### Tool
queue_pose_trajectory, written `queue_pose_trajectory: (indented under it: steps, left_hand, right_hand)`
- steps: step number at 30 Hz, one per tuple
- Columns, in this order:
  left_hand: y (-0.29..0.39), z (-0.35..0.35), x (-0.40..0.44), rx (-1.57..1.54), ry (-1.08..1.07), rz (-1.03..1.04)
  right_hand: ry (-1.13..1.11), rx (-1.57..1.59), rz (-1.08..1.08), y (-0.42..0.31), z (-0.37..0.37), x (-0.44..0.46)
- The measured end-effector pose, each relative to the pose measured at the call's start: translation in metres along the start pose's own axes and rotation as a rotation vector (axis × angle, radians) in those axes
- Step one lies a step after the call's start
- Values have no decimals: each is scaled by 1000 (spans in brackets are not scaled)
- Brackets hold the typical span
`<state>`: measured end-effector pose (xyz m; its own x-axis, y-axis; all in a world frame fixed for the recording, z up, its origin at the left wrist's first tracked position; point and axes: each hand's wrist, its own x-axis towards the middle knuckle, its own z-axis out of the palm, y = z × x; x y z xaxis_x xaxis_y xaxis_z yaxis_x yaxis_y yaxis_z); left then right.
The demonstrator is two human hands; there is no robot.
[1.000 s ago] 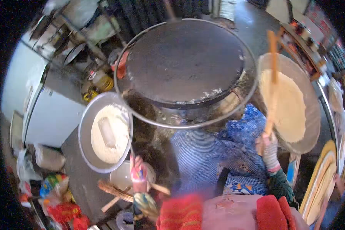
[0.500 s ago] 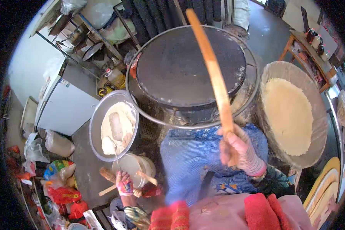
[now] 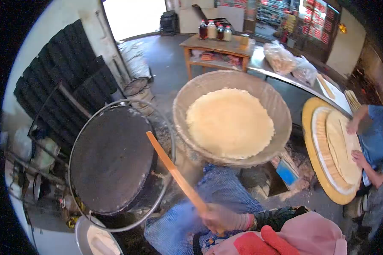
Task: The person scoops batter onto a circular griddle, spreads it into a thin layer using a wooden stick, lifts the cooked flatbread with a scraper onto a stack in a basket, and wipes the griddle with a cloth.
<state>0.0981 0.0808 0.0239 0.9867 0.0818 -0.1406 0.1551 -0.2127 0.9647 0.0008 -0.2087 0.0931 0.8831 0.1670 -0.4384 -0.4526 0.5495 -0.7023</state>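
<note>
My right hand (image 3: 222,219) is closed around one end of a long, flat wooden scraper (image 3: 177,174). Its free end points up and to the left, over the right edge of a round black griddle (image 3: 112,159). A metal ring (image 3: 173,148) surrounds the griddle, whose surface is bare. To the right stands a wide basin (image 3: 285,114) lined with plastic, holding a pale yellow, smooth-topped mass (image 3: 230,123). Part of a metal bowl (image 3: 81,240) with white flour (image 3: 100,241) shows at the lower left. My left hand is out of view.
At the right, a co-worker's hands (image 3: 360,159) touch stacked thin flatbreads (image 3: 342,144) on a round yellow board (image 3: 308,123). A wooden table (image 3: 212,42) with several bottles stands behind, beside a metal counter (image 3: 259,59) bearing plastic bags (image 3: 280,58).
The view has swung to the right, bringing the basin to the middle and the co-worker into sight. My right hand still holds the scraper, now tilted left and lower. My left hand has left the view.
</note>
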Motion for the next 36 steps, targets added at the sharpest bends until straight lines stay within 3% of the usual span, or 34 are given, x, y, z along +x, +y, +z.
queue_pose_trajectory:
  steps: [6, 8, 11, 19, 24, 30, 32, 36]
  left_hand:
    - [10, 44, 1, 27, -164, -43]
    - [14, 44, -4, 41, -163, -49]
    - [12, 37, -14, 41, -154, -71]
    - [18, 24, -44, 58, -84, -97]
    - [27, 10, -76, 39, -93, -50]
    - [65, 21, -124, -168, -277, 60]
    - [74, 31, -128, -256, -377, 129]
    - [96, 52, -132, -417, -580, 225]
  right_hand:
    - [56, 23, -65, 6, -16, 4]
    - [82, -17, -197, 15, -21, 12]
    - [47, 123, -78, 14, -24, 17]
    - [-37, 107, 79, 26, -27, 19]
    - [182, 30, -88, 21, -38, 17]
    - [143, -227, -110, 24, -45, -5]
    - [210, 91, -86, 20, -45, 7]
    - [207, 107, -36, 22, -52, 6]
